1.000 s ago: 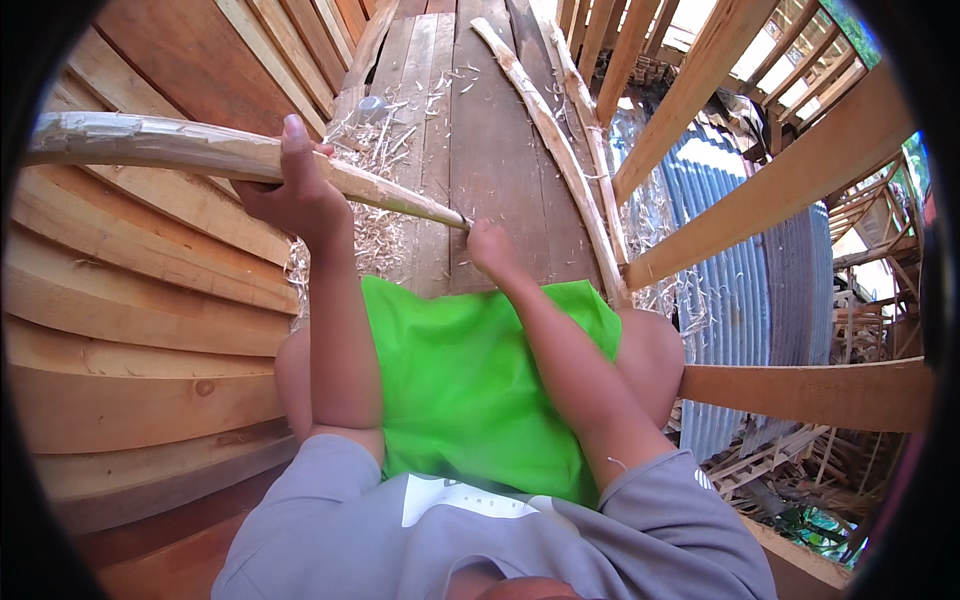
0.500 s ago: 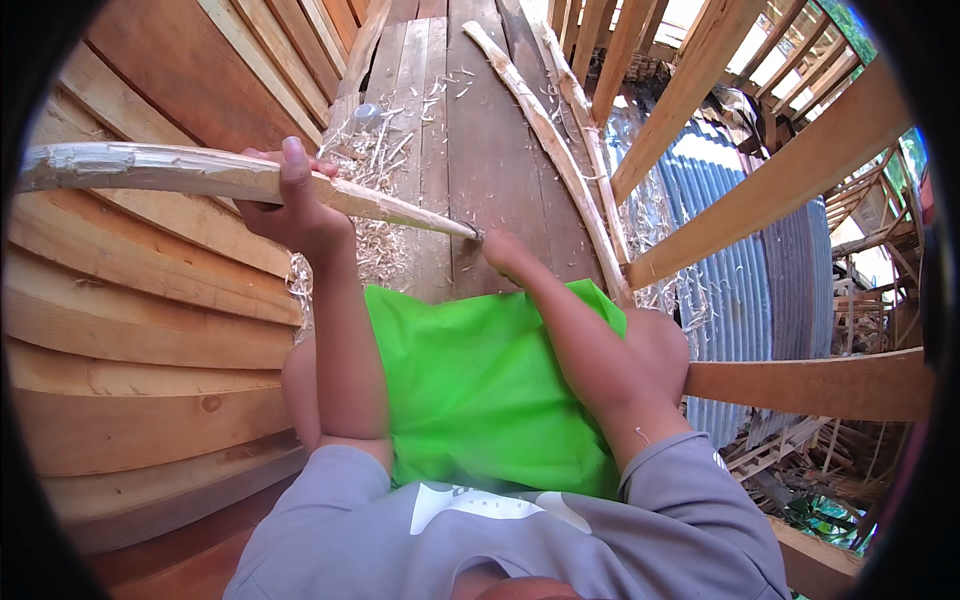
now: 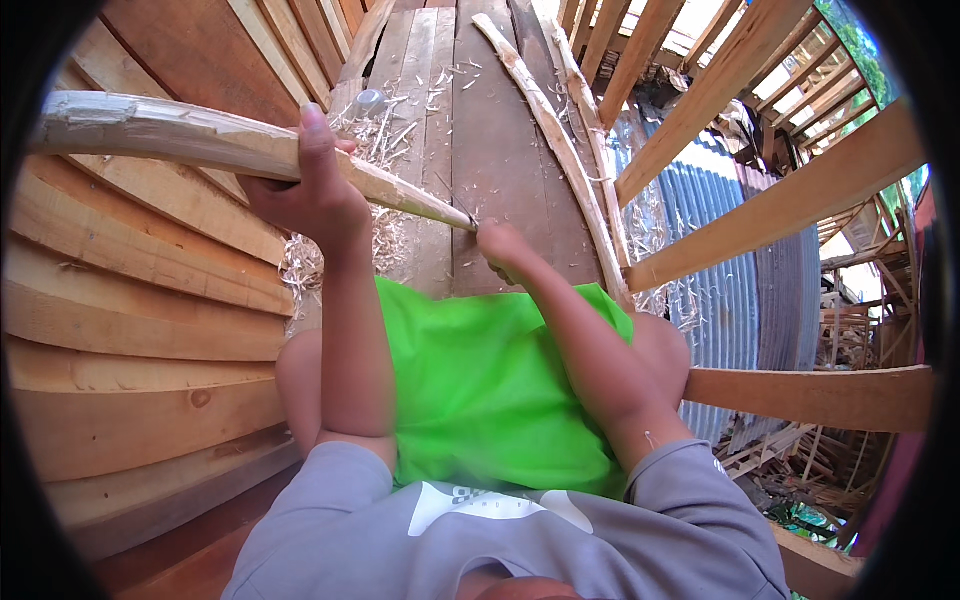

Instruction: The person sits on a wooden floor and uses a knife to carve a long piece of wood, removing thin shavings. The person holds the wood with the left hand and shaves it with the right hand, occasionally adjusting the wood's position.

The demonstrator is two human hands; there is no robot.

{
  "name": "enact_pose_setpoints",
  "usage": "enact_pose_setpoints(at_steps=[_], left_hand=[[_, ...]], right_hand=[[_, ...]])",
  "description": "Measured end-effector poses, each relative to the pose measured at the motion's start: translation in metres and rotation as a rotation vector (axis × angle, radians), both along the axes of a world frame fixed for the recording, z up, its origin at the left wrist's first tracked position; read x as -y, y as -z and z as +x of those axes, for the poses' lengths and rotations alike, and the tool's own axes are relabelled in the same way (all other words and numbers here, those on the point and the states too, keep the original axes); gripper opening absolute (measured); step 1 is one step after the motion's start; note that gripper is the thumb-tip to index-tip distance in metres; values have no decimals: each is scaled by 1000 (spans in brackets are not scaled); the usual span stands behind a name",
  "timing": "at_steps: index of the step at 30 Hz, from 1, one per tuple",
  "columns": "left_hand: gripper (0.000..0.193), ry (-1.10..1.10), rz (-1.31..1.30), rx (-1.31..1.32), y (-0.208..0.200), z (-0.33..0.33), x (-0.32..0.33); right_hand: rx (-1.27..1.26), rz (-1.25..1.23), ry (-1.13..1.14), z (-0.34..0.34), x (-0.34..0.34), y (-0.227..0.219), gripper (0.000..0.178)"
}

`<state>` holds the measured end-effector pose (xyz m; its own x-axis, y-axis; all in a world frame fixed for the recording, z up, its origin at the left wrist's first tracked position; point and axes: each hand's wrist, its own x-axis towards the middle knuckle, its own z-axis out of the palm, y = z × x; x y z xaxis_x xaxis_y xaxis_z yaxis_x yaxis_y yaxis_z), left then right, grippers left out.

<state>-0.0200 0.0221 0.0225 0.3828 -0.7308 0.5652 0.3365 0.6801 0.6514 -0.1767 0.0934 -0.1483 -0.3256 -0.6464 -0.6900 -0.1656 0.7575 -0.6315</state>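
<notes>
Pole's look: the pale pole [image 3: 200, 138] was stripped of bark, whitish and rough toward its thick end, smoother and yellower along the tapering part, with a slight bend.
Pole's direction: its long axis ran across the scene, thick end far left, thin tip toward the right and a little nearer.
Pole's place: raised before the person, above the plank floor [image 3: 495, 190] and its wood shavings [image 3: 388, 238].
Left hand [image 3: 325, 195]: its fingers wrapped the pole, thumb raised along the near side.
Right hand [image 3: 505, 245]: a closed fist just beside the tip; what it gripped I cannot tell.
</notes>
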Motion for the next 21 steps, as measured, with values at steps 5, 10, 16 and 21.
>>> enact_pose_setpoints(at_steps=[5, 10, 16, 21], left_hand=[[49, -153, 31, 14, -2, 0, 2], [50, -156, 10, 16, -11, -15, -2], [51, -185, 22, 20, -9, -8, -1], [49, -152, 15, 7, -6, -3, 1]], right_hand=[[-65, -145, -84, 36, 8, -63, 53], [4, -134, 187, 9, 7, 22, 50], [75, -18, 154, 12, 3, 7, 56], [-86, -259, -6, 34, 16, -29, 53]])
